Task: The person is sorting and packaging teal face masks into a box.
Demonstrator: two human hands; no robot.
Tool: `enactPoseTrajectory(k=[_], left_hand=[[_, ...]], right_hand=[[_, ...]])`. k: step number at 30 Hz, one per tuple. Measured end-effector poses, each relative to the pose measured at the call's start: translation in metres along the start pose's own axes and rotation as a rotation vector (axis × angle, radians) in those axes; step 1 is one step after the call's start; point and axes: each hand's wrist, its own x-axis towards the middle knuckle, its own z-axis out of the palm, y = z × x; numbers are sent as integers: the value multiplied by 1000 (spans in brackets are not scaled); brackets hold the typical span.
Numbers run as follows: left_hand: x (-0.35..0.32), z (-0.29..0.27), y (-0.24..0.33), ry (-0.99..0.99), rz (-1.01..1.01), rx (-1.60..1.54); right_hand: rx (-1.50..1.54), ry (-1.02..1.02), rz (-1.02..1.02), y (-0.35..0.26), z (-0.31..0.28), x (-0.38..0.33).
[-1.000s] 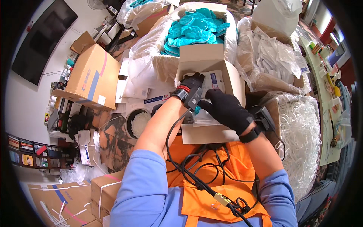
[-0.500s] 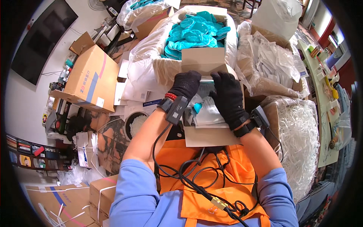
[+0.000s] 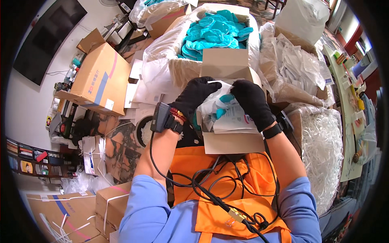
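Fabric-gloved hands (image 3: 194,95) (image 3: 250,101), flimsy packet (image 3: 209,103), rectangular carton (image 3: 234,143)

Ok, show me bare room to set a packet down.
Bare patterned floor shows between the strapped white bundle, the black bin and the small strapped carton. The near end of the pale table, closer than the brush, also looks bare. Crowded: the open box beneath the left hand and right hand, holding packets, and the plastic-lined carton heaped with teal pads.

There're 2 gloved hands (image 3: 194,96), 1 orng apron (image 3: 211,218), 1 TV (image 3: 48,38).
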Motion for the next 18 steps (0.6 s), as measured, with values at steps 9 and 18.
enactPoseTrajectory(k=[9, 18], left_hand=[[7, 35, 26, 6, -168, -29], [13, 79, -5, -345, -122, 391]], right_hand=[[-148, -6, -122, -2, 10, -5], [-176, -63, -379, -24, 8, -41]])
